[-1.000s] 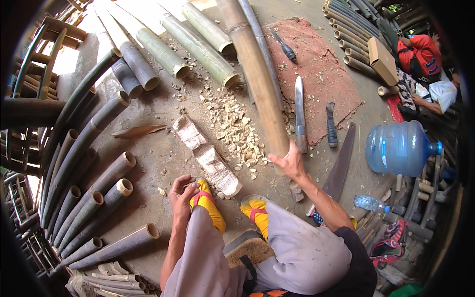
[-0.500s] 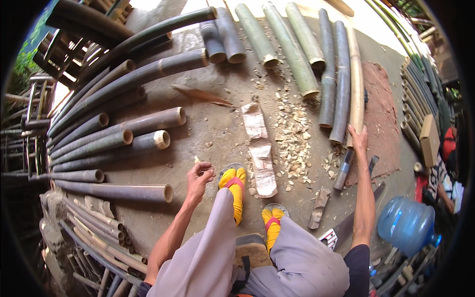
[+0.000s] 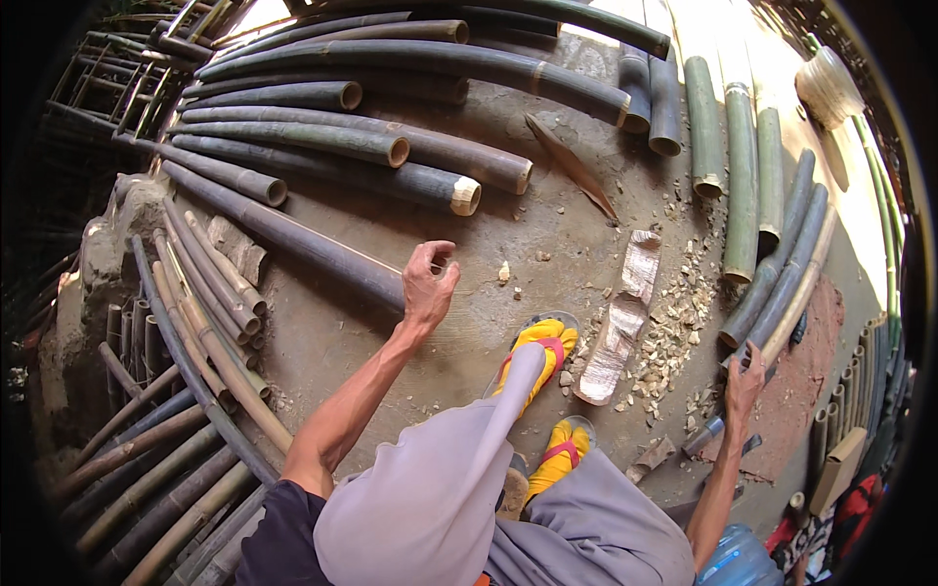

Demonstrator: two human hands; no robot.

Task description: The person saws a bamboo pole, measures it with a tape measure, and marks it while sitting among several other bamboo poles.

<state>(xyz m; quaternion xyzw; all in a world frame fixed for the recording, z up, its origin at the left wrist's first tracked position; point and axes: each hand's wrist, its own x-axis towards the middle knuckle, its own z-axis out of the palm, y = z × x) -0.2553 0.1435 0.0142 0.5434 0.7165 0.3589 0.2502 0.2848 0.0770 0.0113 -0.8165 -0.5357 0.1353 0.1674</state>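
Note:
My left hand (image 3: 430, 285) is raised in front of the near end of a long dark bamboo pole (image 3: 293, 234). Its fingers curl, with a gap to the thumb and nothing visible between them; whether it touches the pole I cannot tell, since the pole's end is hidden. My right hand (image 3: 745, 383), fingers loosely bent and apart, is beside the near end of a pale bamboo pole (image 3: 803, 283); contact is unclear. Next to that pole lie dark bamboo pieces (image 3: 772, 278). Between my hands, a notched wooden block (image 3: 616, 337) rests on the ground by my yellow-socked feet.
Wood chips (image 3: 674, 337) are scattered right of the block. More dark poles (image 3: 410, 156) lie at the far left, green bamboo lengths (image 3: 740, 186) at the far right. A thin bamboo stack (image 3: 166, 479) stands at the left, a blue water bottle (image 3: 738, 559) at the lower right.
My view has swung left. My left hand has gone from near a small chip on the ground to the dark pole's end. My right hand has loosened from the pale pole.

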